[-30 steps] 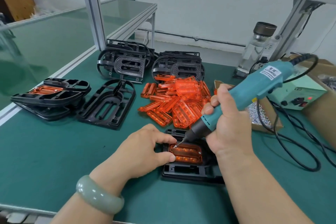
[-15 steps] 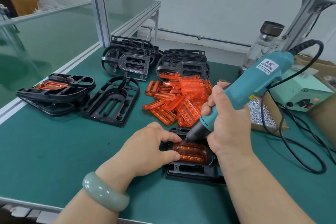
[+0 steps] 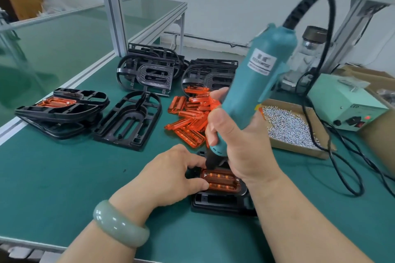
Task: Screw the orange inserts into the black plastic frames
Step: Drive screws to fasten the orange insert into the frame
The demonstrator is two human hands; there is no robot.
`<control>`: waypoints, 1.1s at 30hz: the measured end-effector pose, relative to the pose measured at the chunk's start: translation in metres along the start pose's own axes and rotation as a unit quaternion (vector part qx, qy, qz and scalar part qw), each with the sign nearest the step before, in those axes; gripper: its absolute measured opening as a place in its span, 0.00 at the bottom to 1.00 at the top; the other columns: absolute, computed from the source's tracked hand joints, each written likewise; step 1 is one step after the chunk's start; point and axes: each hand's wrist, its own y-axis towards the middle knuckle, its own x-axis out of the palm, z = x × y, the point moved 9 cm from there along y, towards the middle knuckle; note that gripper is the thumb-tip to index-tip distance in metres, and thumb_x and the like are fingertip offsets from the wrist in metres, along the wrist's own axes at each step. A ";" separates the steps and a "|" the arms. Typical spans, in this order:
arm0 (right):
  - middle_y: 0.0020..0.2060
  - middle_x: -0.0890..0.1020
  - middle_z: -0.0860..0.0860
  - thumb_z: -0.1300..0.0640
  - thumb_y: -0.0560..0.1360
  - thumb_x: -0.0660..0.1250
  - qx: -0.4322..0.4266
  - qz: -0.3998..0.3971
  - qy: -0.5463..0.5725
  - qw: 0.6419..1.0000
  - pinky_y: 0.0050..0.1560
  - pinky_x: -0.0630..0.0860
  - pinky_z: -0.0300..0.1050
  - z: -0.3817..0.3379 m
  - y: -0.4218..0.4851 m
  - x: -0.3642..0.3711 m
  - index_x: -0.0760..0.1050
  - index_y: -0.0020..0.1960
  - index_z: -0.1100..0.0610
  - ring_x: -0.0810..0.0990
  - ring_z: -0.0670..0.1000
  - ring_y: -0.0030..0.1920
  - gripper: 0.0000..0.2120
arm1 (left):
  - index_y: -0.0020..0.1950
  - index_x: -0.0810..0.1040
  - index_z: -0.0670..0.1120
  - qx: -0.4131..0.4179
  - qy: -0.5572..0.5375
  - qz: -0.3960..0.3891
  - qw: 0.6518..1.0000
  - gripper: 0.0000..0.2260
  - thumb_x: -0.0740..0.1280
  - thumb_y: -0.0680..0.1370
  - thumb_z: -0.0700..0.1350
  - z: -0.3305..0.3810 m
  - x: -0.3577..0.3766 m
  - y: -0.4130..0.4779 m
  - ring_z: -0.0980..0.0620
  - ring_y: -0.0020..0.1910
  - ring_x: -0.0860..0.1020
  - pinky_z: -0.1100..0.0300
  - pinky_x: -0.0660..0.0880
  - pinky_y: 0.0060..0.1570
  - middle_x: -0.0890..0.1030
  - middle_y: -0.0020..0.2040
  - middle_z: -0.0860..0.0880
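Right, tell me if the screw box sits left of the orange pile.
No, the screw box lies right of the pile of orange inserts, beside the power box.

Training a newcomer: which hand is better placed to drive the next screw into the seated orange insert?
The right hand: it grips the electric screwdriver, tip at the orange insert corner. The left hand is busy holding that insert steady.

Black frames point(image 3: 128, 121) and translucent orange inserts point(image 3: 190, 113) are seen on a green mat point(image 3: 64, 177). A teal screwdriver point(image 3: 258, 83), silver screws point(image 3: 286, 126) and a pale green bangle point(image 3: 119, 223) are shown.
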 end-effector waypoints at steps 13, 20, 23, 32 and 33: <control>0.27 0.73 0.47 0.56 0.73 0.68 0.000 0.007 0.033 0.999 0.30 0.70 0.41 0.004 -0.003 -0.003 0.76 0.48 0.46 0.70 0.48 0.25 0.06 | 0.41 0.67 0.77 0.000 0.011 -0.006 1.000 0.16 0.72 0.69 0.58 0.007 -0.001 0.002 0.55 0.47 0.74 0.53 0.74 0.53 0.72 0.49 0.53; 0.24 0.72 0.45 0.59 0.71 0.68 -0.005 0.031 0.016 0.999 0.29 0.70 0.41 0.004 -0.005 -0.004 0.74 0.41 0.47 0.69 0.49 0.23 0.07 | 0.40 0.68 0.72 -0.007 0.027 -0.001 1.000 0.14 0.72 0.70 0.58 0.008 -0.002 0.002 0.53 0.46 0.75 0.53 0.75 0.50 0.73 0.45 0.55; 0.25 0.72 0.47 0.62 0.72 0.67 0.005 0.027 0.017 0.999 0.29 0.70 0.41 0.006 -0.003 -0.002 0.75 0.43 0.47 0.69 0.48 0.23 0.09 | 0.37 0.69 0.75 -0.008 0.026 -0.006 1.000 0.14 0.72 0.70 0.58 0.010 -0.004 0.001 0.53 0.47 0.75 0.51 0.75 0.50 0.71 0.46 0.55; 0.26 0.73 0.48 0.60 0.71 0.68 0.026 -0.031 0.072 0.997 0.30 0.70 0.39 0.007 0.003 0.001 0.77 0.48 0.50 0.70 0.48 0.24 0.08 | 0.39 0.72 0.75 -0.002 0.014 -0.019 1.000 0.13 0.72 0.69 0.57 0.009 -0.001 0.004 0.58 0.44 0.74 0.59 0.74 0.47 0.74 0.43 0.59; 0.26 0.73 0.49 0.60 0.70 0.69 0.027 -0.028 0.079 0.996 0.30 0.70 0.39 0.006 0.005 0.000 0.77 0.48 0.50 0.70 0.48 0.24 0.08 | 0.39 0.73 0.75 -0.001 0.011 -0.018 1.000 0.13 0.73 0.69 0.57 0.009 -0.001 0.004 0.59 0.42 0.75 0.62 0.74 0.46 0.75 0.42 0.62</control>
